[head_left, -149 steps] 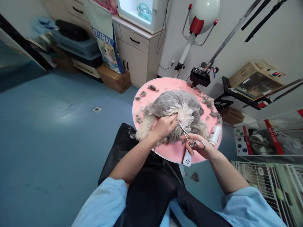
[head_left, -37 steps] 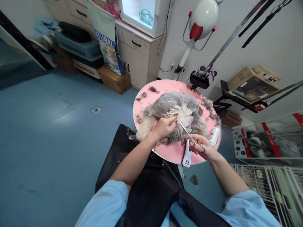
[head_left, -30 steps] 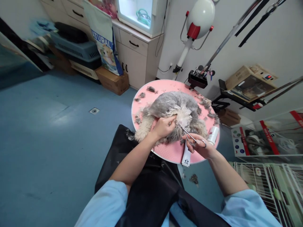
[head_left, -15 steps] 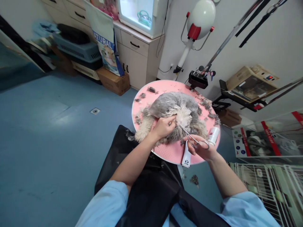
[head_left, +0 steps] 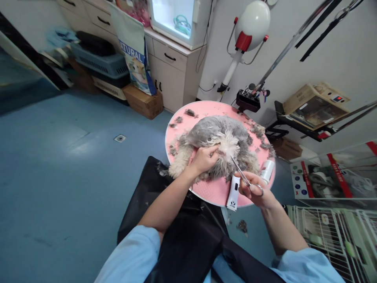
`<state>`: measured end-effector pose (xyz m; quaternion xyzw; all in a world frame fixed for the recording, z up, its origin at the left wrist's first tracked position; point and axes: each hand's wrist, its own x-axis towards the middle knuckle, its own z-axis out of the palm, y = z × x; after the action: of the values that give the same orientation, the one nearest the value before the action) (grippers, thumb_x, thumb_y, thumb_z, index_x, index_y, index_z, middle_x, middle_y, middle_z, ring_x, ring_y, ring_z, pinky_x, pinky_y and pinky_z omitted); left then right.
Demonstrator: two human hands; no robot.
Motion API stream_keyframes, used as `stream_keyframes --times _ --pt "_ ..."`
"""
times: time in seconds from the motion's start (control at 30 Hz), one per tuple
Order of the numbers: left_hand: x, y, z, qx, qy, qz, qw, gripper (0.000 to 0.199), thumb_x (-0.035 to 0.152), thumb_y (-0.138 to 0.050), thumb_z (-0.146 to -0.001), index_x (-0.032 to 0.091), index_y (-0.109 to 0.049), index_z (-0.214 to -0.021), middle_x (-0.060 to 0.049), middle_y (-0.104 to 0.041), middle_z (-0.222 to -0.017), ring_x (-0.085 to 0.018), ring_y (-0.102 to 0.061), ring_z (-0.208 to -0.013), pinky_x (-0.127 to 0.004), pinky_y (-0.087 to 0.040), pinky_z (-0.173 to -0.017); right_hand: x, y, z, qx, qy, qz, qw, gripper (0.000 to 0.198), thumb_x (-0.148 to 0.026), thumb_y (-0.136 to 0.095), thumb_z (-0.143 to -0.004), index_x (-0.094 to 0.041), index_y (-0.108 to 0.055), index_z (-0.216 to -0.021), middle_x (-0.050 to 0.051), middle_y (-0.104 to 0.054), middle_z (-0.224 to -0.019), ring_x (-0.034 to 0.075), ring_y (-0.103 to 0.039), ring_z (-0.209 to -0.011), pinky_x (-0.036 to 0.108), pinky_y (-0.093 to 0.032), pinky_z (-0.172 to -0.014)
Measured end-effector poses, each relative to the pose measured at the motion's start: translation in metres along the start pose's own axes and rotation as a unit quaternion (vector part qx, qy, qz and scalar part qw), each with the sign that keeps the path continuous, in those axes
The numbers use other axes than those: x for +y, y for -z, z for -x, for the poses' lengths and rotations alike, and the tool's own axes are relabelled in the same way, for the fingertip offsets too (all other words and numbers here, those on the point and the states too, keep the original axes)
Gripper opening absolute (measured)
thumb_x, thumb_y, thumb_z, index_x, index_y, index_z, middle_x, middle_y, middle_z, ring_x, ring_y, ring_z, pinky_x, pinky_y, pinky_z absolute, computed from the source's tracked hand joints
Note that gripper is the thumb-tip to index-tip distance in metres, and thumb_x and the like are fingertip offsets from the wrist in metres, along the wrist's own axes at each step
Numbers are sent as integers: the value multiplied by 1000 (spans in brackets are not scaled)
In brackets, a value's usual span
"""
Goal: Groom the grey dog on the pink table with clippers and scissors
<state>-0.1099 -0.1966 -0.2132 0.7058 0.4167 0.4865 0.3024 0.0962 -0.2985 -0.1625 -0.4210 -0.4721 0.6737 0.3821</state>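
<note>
A grey, close-clipped dog (head_left: 216,126) lies on a round pink table (head_left: 210,193), with longer cream fur on its legs. My left hand (head_left: 204,159) is closed, thumb and fingers pinching at the edge of a patch of whitish fur (head_left: 228,141) with pink skin showing. In my right hand (head_left: 257,190) are slim steel scissor-handled forceps (head_left: 242,176), a finger and thumb at the rings. Their tips point at the lower part of the white patch; whether they touch it I cannot tell. Below lies a white clipper (head_left: 233,194), and a white bottle (head_left: 267,169) is beside my right hand.
Cut tufts of hair (head_left: 190,113) lie around the table's rim. A post clamp (head_left: 248,101) stands at its far edge, near a white dryer (head_left: 251,27). Wire cages (head_left: 326,228) are at lower right. Cabinets (head_left: 169,74) and a cardboard box (head_left: 144,101) line the far wall.
My right hand has shifted slightly right and down, drawing the forceps' tips from the middle of the white patch toward its lower right. The forceps' handles look closer together. My left hand holds its place.
</note>
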Motion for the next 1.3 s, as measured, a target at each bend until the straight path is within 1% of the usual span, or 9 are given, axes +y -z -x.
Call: stream_keyframes --times 0.13,0.27,0.57,0.73,0.87,0.97,1.1,1.2,1.3 --pt "0 0 0 2 -4 10 1000 30 13 -53 -82 14 -77 -99 -5 -76 -82 -14 -66 -68 -22 -50 -70 -4 1 -8 -50 -46 -14 998 60 -59 -76 -69 -14 -70 -108 -3 -55 -55 9 -42 -45 24 -28 -48" --pt "-1 -2 0 5 15 19 1000 35 12 -53 -80 12 -75 -106 -7 -77 -90 -14 -68 -71 -22 -51 -72 -3 -1 -20 -22 -69 17 997 57 -52 -81 -66 -16 -70 -107 -2 -56 -64 9 -45 -51 23 -32 -49" --pt "-4 -5 2 48 41 104 993 34 18 -56 -81 14 -70 -111 -4 -72 -84 -13 -62 -68 -22 -50 -67 2 -1 -11 -52 13 -16 998 67 -62 -75 -66 -16 -67 -114 -5 -51 -55 10 -39 -45 26 -29 -50" --pt "-11 -2 -1 2 59 252 966 32 46 -61 -82 15 -66 -76 -1 -62 -67 -12 -55 -62 -23 -47 -61 13 -2 -39 -149 -1 -60 987 71 -63 -71 -68 -13 -65 -117 -1 -58 -66 12 -49 -54 26 -34 -57" --pt "-14 0 -7 29 112 265 957 38 51 -58 -82 16 -62 -69 -1 -60 -66 -13 -54 -66 -26 -48 -67 16 7 -24 -203 12 29 979 72 -67 -67 -74 -12 -62 -120 1 -58 -70 12 -49 -57 26 -35 -57" --pt "-11 -9 -8 62 106 257 959 28 42 -55 -84 18 -59 -70 -1 -59 -68 -13 -54 -68 -25 -48 -71 2 0 -20 -59 115 188 974 60 -51 -71 -80 -19 -56 -128 3 -60 -81 15 -52 -68 30 -42 -65" --pt "-27 2 0 118 118 211 963 24 32 -46 -85 19 -54 -67 0 -55 -66 -12 -51 -63 -24 -46 -65 -13 -14 -73 217 274 365 863 54 -34 -71 -80 -23 -53 -129 7 -62 -100 23 -57 -94 42 -45 -93" --pt "-58 56 12 245 230 44 941 29 29 -46 -84 19 -46 -57 0 -48 -60 -14 -52 -62 -25 -46 -64 -3 -13 -118 249 298 373 842 48 -31 -70 -75 -19 -59 -120 7 -63 -98 23 -59 -91 44 -49 -90" --pt "-72 114 23 272 277 -149 910 8 21 -65 -70 17 -59 -69 -4 -60 -79 -20 -60 -89 -31 -49 -84 12 -12 -133 250 301 346 853 49 -30 -69 -73 -18 -59 -120 8 -65 -103 23 -61 -94 44 -50 -92"
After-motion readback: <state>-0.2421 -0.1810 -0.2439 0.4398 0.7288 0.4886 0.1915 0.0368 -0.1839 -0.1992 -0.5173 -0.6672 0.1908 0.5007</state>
